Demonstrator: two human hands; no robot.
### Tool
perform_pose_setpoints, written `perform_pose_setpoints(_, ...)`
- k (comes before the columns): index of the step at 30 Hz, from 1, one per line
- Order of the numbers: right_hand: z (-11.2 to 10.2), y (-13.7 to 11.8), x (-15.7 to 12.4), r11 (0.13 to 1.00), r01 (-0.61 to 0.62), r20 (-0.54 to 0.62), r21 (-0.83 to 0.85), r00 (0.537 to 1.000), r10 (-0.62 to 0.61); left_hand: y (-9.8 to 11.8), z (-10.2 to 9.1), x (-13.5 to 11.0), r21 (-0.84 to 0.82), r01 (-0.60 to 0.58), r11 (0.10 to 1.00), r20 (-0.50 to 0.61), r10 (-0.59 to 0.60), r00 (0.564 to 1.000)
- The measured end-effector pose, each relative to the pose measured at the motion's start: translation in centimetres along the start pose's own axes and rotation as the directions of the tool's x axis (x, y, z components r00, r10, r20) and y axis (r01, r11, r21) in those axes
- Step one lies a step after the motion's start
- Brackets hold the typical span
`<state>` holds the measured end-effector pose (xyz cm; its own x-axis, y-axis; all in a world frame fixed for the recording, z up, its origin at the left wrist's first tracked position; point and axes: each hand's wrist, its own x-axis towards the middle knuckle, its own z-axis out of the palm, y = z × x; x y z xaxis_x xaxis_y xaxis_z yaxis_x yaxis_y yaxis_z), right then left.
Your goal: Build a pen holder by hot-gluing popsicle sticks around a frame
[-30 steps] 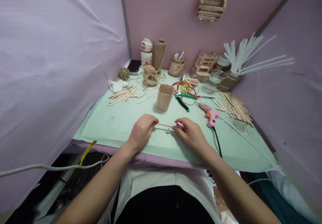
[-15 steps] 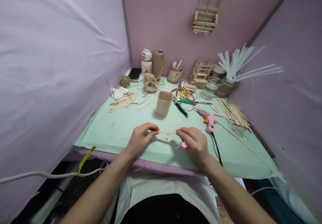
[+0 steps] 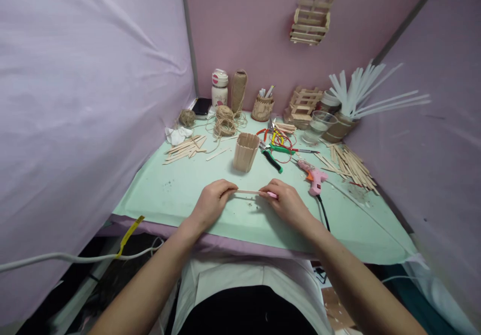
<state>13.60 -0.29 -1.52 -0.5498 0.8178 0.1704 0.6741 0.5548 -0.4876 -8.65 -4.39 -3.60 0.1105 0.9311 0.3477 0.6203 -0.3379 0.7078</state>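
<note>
A wooden craft stick (image 3: 248,192) is stretched level between my two hands, just above the table. My left hand (image 3: 215,198) pinches its left end between thumb and fingers. The other end is gripped by my right hand (image 3: 286,202), whose fingers also hold a small pink-handled tool (image 3: 272,194); the tool's thin tip is hard to make out against the stick. Beyond my hands, a tapered cup made of craft sticks (image 3: 246,153) stands upright.
Green-handled pliers (image 3: 271,161) and a pink glue gun (image 3: 313,177) with its black cord lie right of the cup. Loose craft sticks (image 3: 186,148) are piled left, more sticks (image 3: 353,164) right. Twine (image 3: 224,122), a clear plastic cup (image 3: 318,128) and white glue sticks (image 3: 355,92) stand behind.
My right hand has turned, bringing the pink-handled tool up from below to the stick. Both hands still hold the stick. The view has shifted slightly.
</note>
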Motion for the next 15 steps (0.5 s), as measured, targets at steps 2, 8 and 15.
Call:
perform_pose_setpoints(2,-0.1,0.1,0.8,0.999,-0.035,0.076,-0.029,0.996,0.037,-0.1,0.1,0.1,0.065,0.03,0.997,0.023,-0.031,0.999)
perform_pose_setpoints(8,0.4,0.7,1.5,0.991,-0.054,0.101,-0.124,0.993,0.067,-0.6,0.4,0.4,0.145,0.06,0.988,0.041,-0.067,0.997)
perform_pose_setpoints(15,0.5,1.1,1.0,0.987,-0.107,0.054,-0.116,0.992,0.114,-0.5,0.4,0.4,0.148,0.104,0.983,0.049,-0.112,0.993)
